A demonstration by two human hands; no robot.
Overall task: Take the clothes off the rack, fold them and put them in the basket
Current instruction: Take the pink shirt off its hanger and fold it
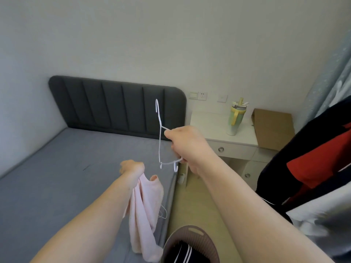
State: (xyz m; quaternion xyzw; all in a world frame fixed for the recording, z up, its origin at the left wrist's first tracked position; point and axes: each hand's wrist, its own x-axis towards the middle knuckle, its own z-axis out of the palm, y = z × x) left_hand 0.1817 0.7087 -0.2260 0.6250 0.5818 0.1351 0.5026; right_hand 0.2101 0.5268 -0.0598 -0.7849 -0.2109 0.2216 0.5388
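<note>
Both hands closed: hanger (161,141) right, pink garment (145,209) left.

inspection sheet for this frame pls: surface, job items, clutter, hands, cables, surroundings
Surface: grey bed, bare except for a small dark mark.
Job's things: pink garment off its hanger; white hanger empty; basket on the floor with dark striped clothing inside; dark and red clothes hanging at right.
Clutter: tumbler and cardboard at the white nightstand.
Grippers: left hand grips the pink garment; right hand grips the white hanger.
Cables: nothing seen.
Surroundings: grey headboard, wall sockets, curtain.
</note>
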